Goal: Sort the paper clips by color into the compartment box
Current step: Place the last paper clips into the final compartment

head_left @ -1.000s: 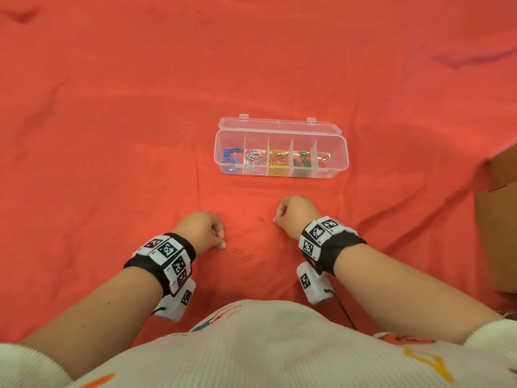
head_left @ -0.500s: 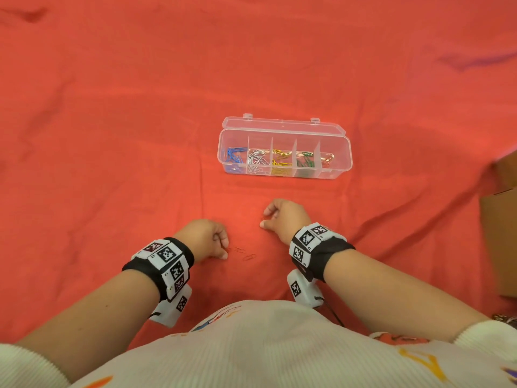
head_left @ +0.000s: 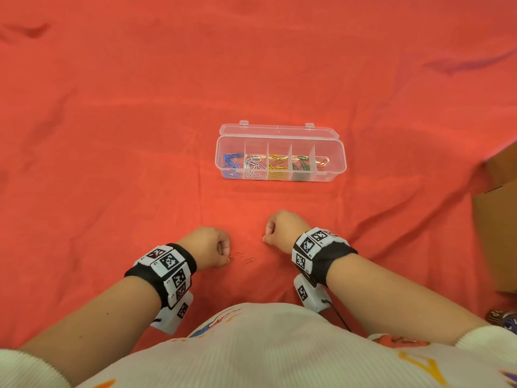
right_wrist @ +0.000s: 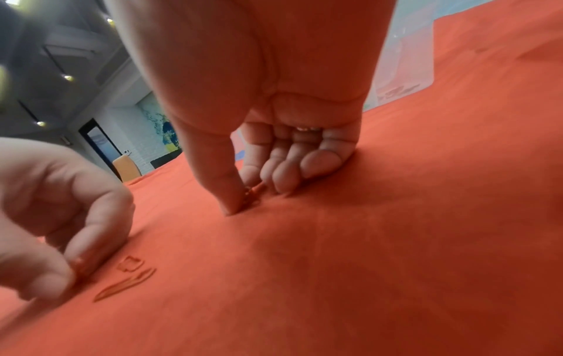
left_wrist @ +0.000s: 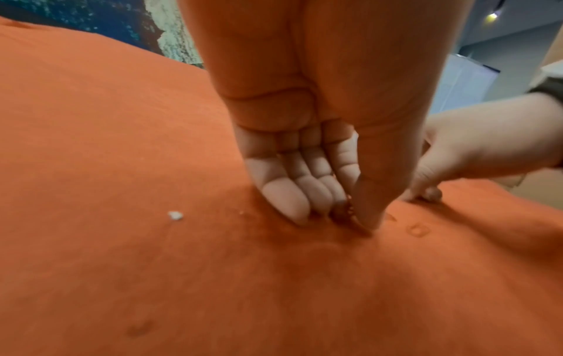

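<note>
The clear compartment box [head_left: 333, 175] lies open on the red cloth. It holds blue [head_left: 230, 161], white [head_left: 254, 166], yellow [head_left: 277, 163], green [head_left: 300, 165] and red clips [head_left: 323, 162], one colour per compartment. My right hand [head_left: 265, 236] pinches a red clip [right_wrist: 254, 191] between thumb and forefinger, low on the cloth. My left hand [head_left: 228, 257] rests its curled fingers on the cloth and pinches another red clip [head_left: 231, 257]. Two loose red clips [head_left: 240, 254] [head_left: 248, 260] lie between the hands, also seen as loose clips [right_wrist: 131, 263] [right_wrist: 125, 286] in the right wrist view.
A brown cardboard box [head_left: 498, 219] stands at the right edge. The red cloth [head_left: 112, 135] is wrinkled around the hands. A small white speck [left_wrist: 175, 215] lies on the cloth left of my left hand.
My right hand slid left to the lone red clip and pinched it. My left hand crept toward the clips beside its thumb and closed on one.
</note>
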The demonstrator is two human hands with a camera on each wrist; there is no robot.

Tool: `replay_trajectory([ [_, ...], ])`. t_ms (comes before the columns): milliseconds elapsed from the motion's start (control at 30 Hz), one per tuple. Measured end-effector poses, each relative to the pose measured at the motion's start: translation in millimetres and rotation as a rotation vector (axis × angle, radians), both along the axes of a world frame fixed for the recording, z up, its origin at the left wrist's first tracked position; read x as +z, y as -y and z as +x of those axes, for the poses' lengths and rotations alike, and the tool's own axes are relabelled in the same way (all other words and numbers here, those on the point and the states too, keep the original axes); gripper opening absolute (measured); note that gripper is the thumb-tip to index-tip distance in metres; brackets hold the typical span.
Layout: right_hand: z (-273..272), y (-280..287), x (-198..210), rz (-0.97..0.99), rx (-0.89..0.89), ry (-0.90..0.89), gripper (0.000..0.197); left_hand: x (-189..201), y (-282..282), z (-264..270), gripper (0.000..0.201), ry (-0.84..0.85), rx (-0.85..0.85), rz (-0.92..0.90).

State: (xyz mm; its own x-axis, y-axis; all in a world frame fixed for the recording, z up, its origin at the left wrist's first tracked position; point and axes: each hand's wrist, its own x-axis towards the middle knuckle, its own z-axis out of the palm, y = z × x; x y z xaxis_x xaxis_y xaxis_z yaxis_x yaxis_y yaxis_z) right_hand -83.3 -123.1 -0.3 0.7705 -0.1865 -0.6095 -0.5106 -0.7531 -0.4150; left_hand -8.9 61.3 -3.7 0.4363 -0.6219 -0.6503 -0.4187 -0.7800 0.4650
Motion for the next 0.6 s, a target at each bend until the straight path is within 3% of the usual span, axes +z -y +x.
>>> replay_trajectory([
  [100,-6,5,4,0.005,-0.007,-0.013,0.021,5,7,0,0.023,-0.03,0.026,-0.049],
  [267,-20,30,7,0.106,-0.246,-0.01,0.03,15,35,4,0.019,-0.052,0.057,-0.165],
  [433,-41,60,11,0.283,-0.519,0.184,0.018,31,71,16,0.014,-0.032,0.158,-0.27],
  [600,-39,87,24,0.276,-0.635,0.318,0.016,48,110,25,0.009,0.063,0.254,-0.438],
])
